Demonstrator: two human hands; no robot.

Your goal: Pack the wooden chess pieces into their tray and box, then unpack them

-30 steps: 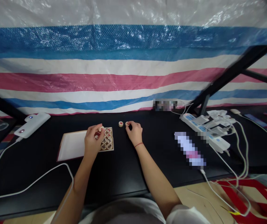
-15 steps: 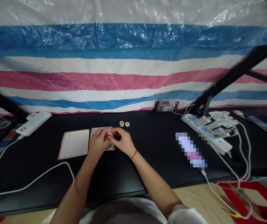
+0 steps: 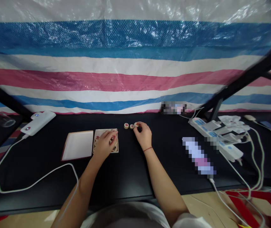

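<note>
An open white box holds several round xiangqi pieces with red or black characters. My left hand is over this box, fingers and thumb curled around a xiangqi piece near its right side; the hand partly covers the other pieces. To the right of the box, my right hand pinches a red-marked piece between thumb and fingers, at or just above the table. Directly left of it are two red-marked xiangqi pieces, one nearer and one farther left.
The box lid lies inside-up left of the box. A white power bank with a looping cable sits at the left. On the right are a blurred phone and a power strip with plugs. A striped sheet hangs behind the black table.
My right hand has moved away from the box to the right, carrying a xiangqi piece beside the two on the table. My left hand has stayed over the box.
</note>
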